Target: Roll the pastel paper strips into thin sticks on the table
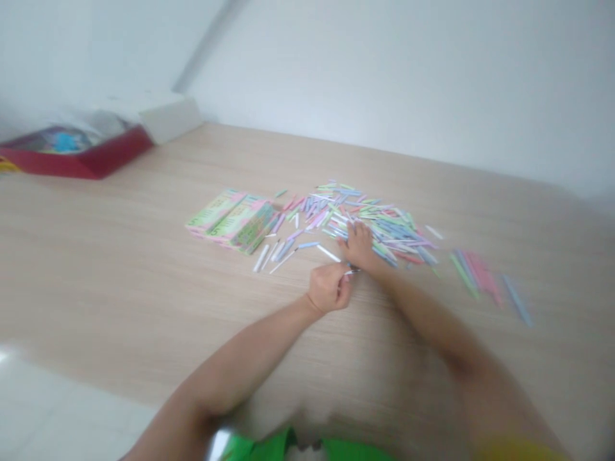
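Note:
A wide pile of pastel sticks (pixel 394 224) lies on the wooden table (pixel 144 275), in green, blue, pink, purple and white. My right hand (pixel 359 245) rests on the near edge of the pile with its fingers spread. Just to its lower left, my left hand (pixel 330 286) is closed round a thin white stick, whose end sticks out toward my right wrist. Several loose sticks (pixel 283 251) lie left of the pile, near my left hand. The view is blurred.
Two green and pink boxes (pixel 230 218) stand side by side left of the sticks. Pink, green and purple sticks (pixel 480 275) lie apart at the right, with a blue one (pixel 517 301) beside them. A red box (pixel 96 153) with mixed items sits at the far left.

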Available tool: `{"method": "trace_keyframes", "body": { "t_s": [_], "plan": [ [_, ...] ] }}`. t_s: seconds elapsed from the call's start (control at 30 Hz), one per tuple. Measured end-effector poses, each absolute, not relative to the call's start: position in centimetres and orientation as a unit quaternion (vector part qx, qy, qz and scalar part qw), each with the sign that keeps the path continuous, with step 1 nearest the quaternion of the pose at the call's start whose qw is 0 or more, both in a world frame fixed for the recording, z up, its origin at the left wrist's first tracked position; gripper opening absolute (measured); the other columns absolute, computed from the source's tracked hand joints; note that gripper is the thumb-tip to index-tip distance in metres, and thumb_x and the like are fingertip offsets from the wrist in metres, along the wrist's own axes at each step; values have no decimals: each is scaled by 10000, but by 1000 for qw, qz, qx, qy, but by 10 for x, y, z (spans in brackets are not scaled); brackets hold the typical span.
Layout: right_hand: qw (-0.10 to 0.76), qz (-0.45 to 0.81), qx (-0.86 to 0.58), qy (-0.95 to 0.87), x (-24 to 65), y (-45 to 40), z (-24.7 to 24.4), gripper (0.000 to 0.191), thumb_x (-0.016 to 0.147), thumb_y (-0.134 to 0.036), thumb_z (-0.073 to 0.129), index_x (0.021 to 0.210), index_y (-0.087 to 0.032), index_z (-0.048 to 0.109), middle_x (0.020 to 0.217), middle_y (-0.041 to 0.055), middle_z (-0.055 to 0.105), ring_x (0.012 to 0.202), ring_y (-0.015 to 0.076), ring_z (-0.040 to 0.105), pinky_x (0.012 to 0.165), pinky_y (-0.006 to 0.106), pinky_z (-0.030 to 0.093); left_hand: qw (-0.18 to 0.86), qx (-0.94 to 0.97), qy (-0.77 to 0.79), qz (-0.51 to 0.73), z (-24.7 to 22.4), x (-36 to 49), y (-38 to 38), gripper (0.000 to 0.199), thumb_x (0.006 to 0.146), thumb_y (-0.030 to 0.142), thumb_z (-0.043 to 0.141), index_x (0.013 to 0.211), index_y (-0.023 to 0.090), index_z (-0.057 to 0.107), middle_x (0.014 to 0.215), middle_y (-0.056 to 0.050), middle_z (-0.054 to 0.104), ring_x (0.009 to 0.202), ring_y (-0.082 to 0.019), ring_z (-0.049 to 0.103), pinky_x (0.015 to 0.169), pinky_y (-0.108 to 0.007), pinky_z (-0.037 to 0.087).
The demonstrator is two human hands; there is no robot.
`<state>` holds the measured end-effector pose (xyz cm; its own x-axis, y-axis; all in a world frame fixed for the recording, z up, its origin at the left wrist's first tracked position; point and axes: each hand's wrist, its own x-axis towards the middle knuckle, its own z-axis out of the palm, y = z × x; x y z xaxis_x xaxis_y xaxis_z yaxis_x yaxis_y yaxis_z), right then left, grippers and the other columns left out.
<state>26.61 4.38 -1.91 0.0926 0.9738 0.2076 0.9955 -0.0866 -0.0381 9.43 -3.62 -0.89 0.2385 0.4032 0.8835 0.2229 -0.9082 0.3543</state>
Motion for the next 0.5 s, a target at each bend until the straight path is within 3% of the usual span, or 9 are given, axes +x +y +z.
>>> {"method": "trace_keyframes", "body": {
  "t_s": [0.23, 0.5],
  "plan": [
    [77, 5, -676, -733, 248, 21, -15, 731, 979, -532, 470, 1603, -176, 336, 1676, 213, 250, 1553, 390, 236, 1240, 527, 202, 97, 788, 195, 576, -8, 91, -37, 118, 899, 127, 462, 865, 182, 561, 645, -5, 587, 518, -103, 492, 546, -241, 397],
    [88, 42, -645, -758, 241, 6, 0, 656, 1013, -453, 448, 1601, -181, 344, 1664, 212, 279, 1561, 329, 244, 1253, 478, 216, 66, 794, 200, 571, -7, 87, -35, 140, 914, 113, 453, 911, 187, 572, 660, -2, 607, 517, -110, 539, 540, -230, 409]
  ]
}}
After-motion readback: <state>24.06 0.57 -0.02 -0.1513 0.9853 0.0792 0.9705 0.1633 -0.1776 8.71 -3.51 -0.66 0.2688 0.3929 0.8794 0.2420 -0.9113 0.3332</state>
